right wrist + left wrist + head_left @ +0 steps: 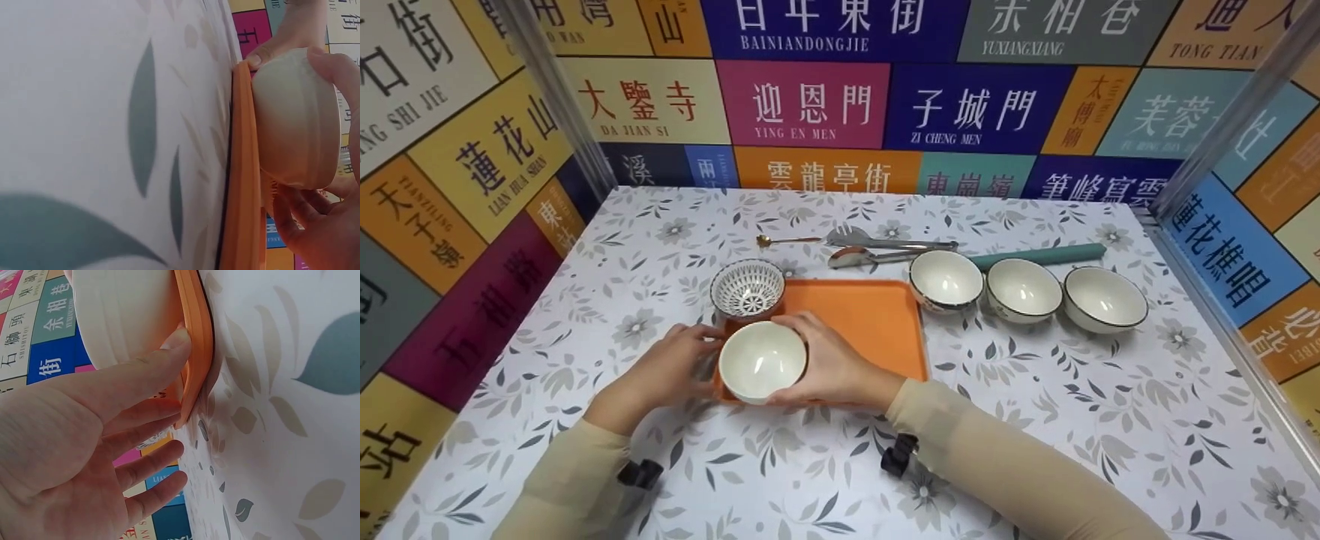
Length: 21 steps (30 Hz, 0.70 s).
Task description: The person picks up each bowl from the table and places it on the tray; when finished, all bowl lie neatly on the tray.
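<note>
Cream in colour, the round bowl point(763, 362) is at the near left corner of the orange tray point(866, 319), its mouth facing up and its base hidden from the head view; whether that base rests on the tray or is held just over it cannot be told. Being round, the bowl has no long axis, while the tray's longer side runs left to right across the surface point(1005, 465). Between the two hands, the bowl is closer to the right hand point(832, 366), which grasps it from the right, thumb on the near side and fingers round the far side. The left hand point(671, 367) grasps nothing: its fingers are fairly straight and parted, reaching in at the tray's left edge just beside the bowl. Both wrist views show the left thumb point(177, 340) at the tray's corner, where it appears to touch the rim. Just beyond the bowl, a patterned bowl point(748, 289) stands by the tray's far left corner, and three white bowls point(1024, 289) line up off to the tray's right.
</note>
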Each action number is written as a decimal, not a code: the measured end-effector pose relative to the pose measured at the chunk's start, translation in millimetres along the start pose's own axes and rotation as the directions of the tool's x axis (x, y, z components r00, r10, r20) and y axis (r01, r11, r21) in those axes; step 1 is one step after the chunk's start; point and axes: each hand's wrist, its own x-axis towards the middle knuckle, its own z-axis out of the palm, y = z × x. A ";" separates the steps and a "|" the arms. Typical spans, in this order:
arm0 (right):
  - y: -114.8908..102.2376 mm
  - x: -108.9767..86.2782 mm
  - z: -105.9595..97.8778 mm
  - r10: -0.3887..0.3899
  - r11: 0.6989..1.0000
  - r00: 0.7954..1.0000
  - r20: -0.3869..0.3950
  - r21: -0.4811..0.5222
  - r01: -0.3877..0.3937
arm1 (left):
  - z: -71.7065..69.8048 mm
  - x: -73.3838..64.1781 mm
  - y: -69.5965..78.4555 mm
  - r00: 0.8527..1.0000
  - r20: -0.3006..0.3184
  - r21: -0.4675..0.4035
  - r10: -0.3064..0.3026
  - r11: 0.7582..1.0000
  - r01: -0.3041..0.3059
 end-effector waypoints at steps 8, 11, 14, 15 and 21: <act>2.1 -1.3 -1.8 0.024 1.000 0.997 0.074 0.009 -0.025 | 0.1 -0.5 -1.6 1.000 0.001 0.005 -0.013 1.000 0.013; 1.7 -5.9 -12.7 0.023 1.000 0.994 0.111 -0.016 -0.021 | 0.0 -0.4 -0.9 1.000 0.001 -0.002 -0.019 1.000 0.019; 5.9 -13.4 -29.9 0.038 0.996 0.993 0.114 -0.083 -0.029 | 0.1 0.5 0.4 1.000 0.008 -0.009 -0.019 1.000 0.019; 8.2 -15.7 -36.1 0.051 0.993 0.993 0.105 -0.107 -0.040 | 0.1 0.7 0.6 1.000 0.009 -0.011 -0.019 1.000 0.019; 26.4 -26.2 -77.7 0.093 0.977 0.996 0.016 -0.192 -0.088 | 0.7 0.4 0.7 1.000 -0.017 0.012 -0.003 1.000 0.003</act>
